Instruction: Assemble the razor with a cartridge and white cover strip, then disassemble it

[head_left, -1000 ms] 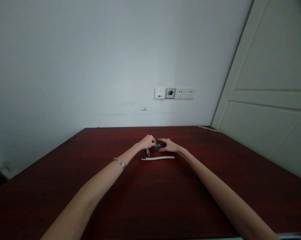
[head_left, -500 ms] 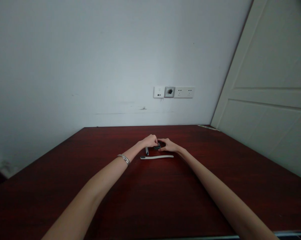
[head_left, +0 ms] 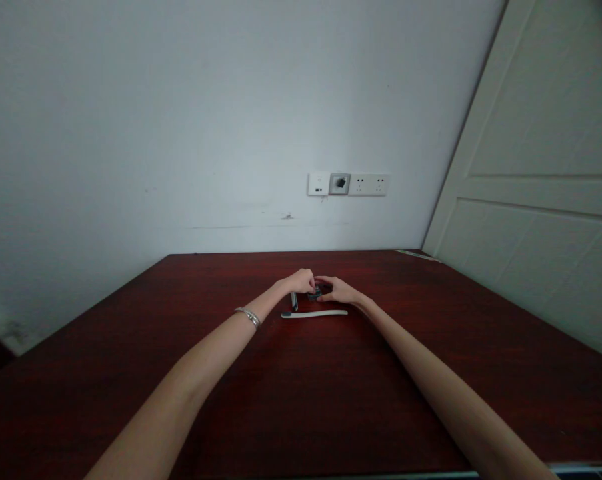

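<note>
Near the far middle of the table, both hands are at a small dark object [head_left: 314, 294] that looks blocky, too small to name. My left hand [head_left: 301, 281] has its fingers bent together and pressed down at the object's upper left; whatever lies between the fingertips is hidden. My right hand [head_left: 339, 291] curves around the object from the right, thumb on the near side and forefinger on the far side. Just below lies a long, slim white strip [head_left: 318, 313] with a dark grey left end, toothbrush-like. Beside my left wrist is a shorter white-and-dark piece [head_left: 294, 302], partly covered by the hand.
The dark red wooden table [head_left: 301, 400] meets a pale wall behind it. Sockets [head_left: 369, 185] and a switch plate [head_left: 318, 184] sit on the wall. A white panelled door [head_left: 541, 187] stands at the right. A thin strip [head_left: 418, 255] lies at the back right corner.
My left fingers have shifted very slightly at the small dark object, whose top shows a little differently. My right hand and the strips have stayed in place.
</note>
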Action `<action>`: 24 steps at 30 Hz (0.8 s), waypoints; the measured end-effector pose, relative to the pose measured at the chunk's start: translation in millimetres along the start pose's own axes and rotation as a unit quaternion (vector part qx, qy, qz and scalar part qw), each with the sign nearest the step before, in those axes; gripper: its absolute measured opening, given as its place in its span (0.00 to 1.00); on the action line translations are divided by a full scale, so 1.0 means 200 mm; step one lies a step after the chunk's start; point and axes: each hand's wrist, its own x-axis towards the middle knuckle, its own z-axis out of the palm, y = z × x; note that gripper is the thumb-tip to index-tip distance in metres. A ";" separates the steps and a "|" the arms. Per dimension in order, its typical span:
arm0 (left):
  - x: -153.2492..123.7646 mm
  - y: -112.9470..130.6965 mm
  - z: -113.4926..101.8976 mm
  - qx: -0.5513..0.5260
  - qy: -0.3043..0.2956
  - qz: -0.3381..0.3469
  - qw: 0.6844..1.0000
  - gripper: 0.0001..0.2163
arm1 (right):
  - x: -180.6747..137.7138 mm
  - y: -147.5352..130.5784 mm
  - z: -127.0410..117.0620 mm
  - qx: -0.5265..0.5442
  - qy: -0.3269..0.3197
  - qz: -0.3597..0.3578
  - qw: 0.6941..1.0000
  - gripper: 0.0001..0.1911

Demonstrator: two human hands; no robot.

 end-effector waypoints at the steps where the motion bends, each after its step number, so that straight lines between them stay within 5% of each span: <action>1: 0.00 0.00 0.00 0.001 0.000 0.000 1.000 0.06 | 0.00 0.00 0.00 0.009 -0.001 0.000 1.000 0.36; 24: -0.04 0.03 -0.01 0.026 0.008 0.016 1.000 0.08 | -0.02 0.01 0.01 0.090 0.001 0.025 0.996 0.38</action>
